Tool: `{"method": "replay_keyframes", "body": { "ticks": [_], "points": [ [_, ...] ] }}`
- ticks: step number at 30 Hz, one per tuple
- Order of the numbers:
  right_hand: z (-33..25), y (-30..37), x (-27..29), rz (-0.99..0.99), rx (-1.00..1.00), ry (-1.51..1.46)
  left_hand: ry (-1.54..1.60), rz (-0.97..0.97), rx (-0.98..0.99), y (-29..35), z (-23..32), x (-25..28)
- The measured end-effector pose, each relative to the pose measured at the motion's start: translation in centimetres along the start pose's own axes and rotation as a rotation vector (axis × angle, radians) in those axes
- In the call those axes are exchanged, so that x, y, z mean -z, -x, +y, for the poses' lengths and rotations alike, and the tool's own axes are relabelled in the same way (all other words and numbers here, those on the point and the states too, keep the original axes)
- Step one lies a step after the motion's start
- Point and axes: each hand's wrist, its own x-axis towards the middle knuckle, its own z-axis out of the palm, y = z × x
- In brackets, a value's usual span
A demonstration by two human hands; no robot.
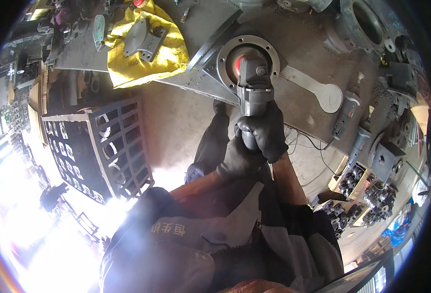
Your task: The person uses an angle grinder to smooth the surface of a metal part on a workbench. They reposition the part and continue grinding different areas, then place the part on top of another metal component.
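Observation:
Both my hands wear dark gloves and are wrapped round one angle grinder [253, 93]. My left hand [241, 158] closes on the rear of its body, nearer to me. Just ahead of it and to the right, my right hand [270, 131] grips the body behind the head. The grinder's head lies over a round metal flange [221, 61] with bolt holes in its rim. A red part of the disc shows at the head's left; whether it touches metal I cannot tell. Beneath the flange is a dark square plate [210, 71] on the metal workbench [308, 53].
Left on the bench, a yellow sack [171, 53] bears a metal bracket [149, 41]. A flat paddle-shaped metal piece [318, 90] lies right of the flange. Two more power tools [346, 115] with cords rest further right. A metal rack [96, 146] stands left; boxes of metal parts [352, 180] stand right.

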Motion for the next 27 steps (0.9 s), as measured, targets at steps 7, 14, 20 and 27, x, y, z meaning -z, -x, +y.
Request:
{"method": "replay_keyframes", "body": {
  "ticks": [7, 14, 20, 27],
  "points": [
    [-0.5, 0.1, -0.1, 0.012, -0.067, 0.01, -0.032, -0.007, -0.061, 0.4, 1.5, 0.3],
    [-0.2, -0.5, -0.3, 0.011, 0.005, -0.022, 0.096, 0.015, -0.042, -0.4, 0.5, 0.0],
    [0.8, -0.6, -0.4, 0.037, 0.035, 0.037, 0.094, 0.031, -0.103, -0.6, -0.2, 0.1],
    [1.8, -1.1, -0.6, 0.049, 0.076, 0.05, 0.022, 0.063, -0.033, -0.6, -0.1, 0.1]
  ]
}}
